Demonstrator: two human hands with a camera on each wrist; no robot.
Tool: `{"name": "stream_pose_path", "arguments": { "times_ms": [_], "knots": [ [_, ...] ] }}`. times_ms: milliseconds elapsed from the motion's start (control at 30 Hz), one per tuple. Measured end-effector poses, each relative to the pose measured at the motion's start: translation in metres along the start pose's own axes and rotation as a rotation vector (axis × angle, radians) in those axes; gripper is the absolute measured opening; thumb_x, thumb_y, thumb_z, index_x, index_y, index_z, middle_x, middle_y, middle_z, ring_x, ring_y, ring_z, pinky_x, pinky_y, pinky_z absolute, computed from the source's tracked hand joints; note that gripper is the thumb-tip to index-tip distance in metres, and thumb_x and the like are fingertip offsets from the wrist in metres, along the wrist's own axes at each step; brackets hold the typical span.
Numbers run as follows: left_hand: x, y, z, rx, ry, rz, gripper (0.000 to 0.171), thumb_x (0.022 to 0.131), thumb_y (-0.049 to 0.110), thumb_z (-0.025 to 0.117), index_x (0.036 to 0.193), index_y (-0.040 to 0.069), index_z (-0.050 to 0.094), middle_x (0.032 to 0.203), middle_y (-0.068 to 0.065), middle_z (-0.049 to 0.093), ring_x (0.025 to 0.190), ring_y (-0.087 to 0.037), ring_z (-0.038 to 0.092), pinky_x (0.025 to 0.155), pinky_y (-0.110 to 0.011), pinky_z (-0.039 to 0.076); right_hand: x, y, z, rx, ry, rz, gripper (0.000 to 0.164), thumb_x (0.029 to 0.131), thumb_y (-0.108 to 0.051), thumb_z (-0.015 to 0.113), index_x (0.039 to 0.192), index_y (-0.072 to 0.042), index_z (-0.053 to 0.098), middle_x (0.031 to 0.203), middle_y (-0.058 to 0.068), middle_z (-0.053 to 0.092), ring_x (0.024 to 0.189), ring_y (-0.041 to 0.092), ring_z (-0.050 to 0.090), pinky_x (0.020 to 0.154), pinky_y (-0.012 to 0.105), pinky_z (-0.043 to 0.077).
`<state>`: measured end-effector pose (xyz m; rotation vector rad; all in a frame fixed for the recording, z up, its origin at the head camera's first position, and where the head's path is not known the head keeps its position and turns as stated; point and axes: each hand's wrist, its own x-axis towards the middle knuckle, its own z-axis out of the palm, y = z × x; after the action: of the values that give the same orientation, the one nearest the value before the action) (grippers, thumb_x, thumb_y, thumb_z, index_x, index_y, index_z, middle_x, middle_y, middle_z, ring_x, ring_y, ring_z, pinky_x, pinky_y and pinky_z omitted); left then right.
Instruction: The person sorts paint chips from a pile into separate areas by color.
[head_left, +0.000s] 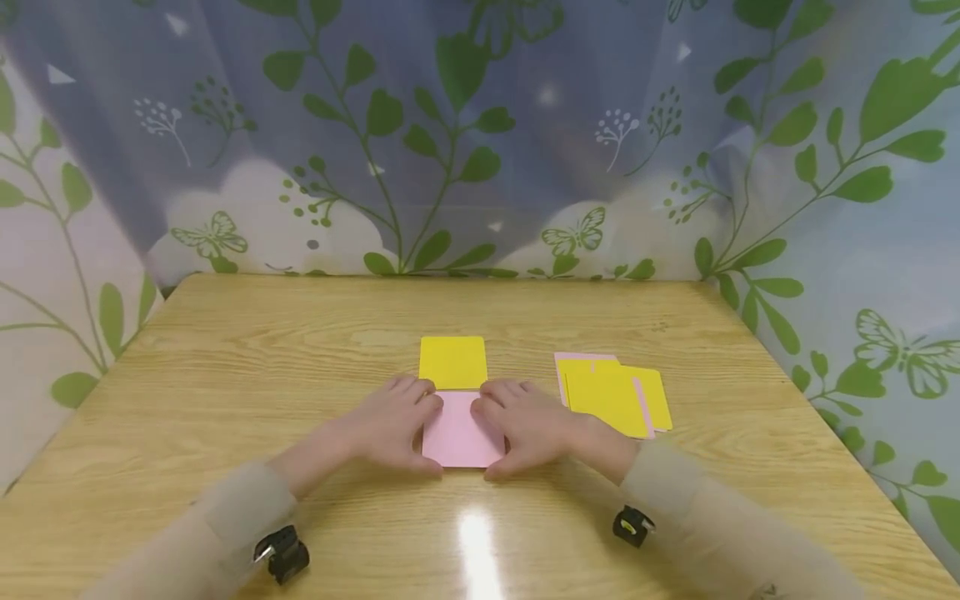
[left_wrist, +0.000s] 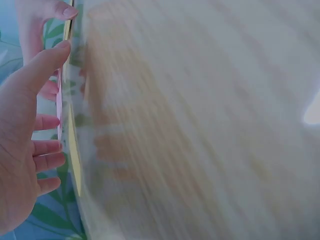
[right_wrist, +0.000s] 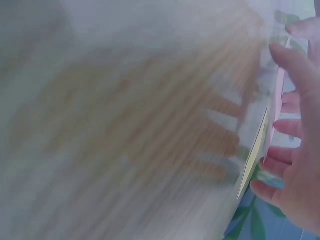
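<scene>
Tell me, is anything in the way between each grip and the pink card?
Nothing visible is. The left grip and right grip already touch the pink card at its sides. The single yellow card lies just beyond its far edge, not between.

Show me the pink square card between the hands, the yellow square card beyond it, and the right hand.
Pink square card (head_left: 463, 429): head view, centre of top face.
Yellow square card (head_left: 452, 362): head view, centre of top face.
Right hand (head_left: 531, 425): head view, its back.
</scene>
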<state>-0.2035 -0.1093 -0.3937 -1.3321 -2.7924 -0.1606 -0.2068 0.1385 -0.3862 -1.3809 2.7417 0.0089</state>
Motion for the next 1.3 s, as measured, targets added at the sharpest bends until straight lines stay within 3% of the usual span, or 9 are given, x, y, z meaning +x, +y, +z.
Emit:
{"name": "stream_pose_path", "arguments": {
  "times_ms": [267,900,1133,1300],
  "knots": [
    [-0.013,-0.001,0.001,-0.016,-0.034,-0.017,0.073,0.072,0.065,0.061,0.117,0.009,0.051,0.117,-0.008,0.046,0.109,-0.025,0.042,0.095,-0.045,0.034,0.007,-0.009,0.001,-0.015,-0.041,-0.008,0.075,0.074,-0.063,0.061,0.126,-0.013,0.043,0.133,0.012,0.039,0.124,0.027,0.036,0.096,0.046,0.035],
    [-0.011,-0.003,0.005,0.047,-0.081,0.005,0.079,0.074,0.075,0.050,0.121,0.010,0.050,0.124,-0.010,0.045,0.114,-0.026,0.040,0.098,-0.047,0.032,0.005,-0.005,0.000,-0.011,-0.054,-0.010,0.078,0.074,-0.068,0.058,0.127,-0.013,0.044,0.133,0.009,0.040,0.121,0.024,0.038,0.096,0.046,0.036],
    [0.000,-0.004,0.003,0.121,-0.017,0.041,0.080,0.076,0.072,0.050,0.121,0.007,0.051,0.119,-0.010,0.048,0.110,-0.027,0.043,0.096,-0.046,0.035,-0.001,0.004,-0.004,-0.030,-0.023,0.011,0.086,0.076,-0.069,0.055,0.134,-0.007,0.040,0.136,0.013,0.039,0.125,0.029,0.036,0.098,0.049,0.035],
    [0.016,0.000,-0.004,0.178,-0.001,0.038,0.077,0.078,0.070,0.049,0.122,0.006,0.053,0.119,-0.009,0.051,0.111,-0.026,0.045,0.096,-0.043,0.035,-0.013,0.019,-0.013,-0.031,0.029,0.062,0.076,0.081,-0.057,0.060,0.133,-0.004,0.043,0.134,0.012,0.043,0.125,0.029,0.038,0.100,0.048,0.033]
  ]
}}
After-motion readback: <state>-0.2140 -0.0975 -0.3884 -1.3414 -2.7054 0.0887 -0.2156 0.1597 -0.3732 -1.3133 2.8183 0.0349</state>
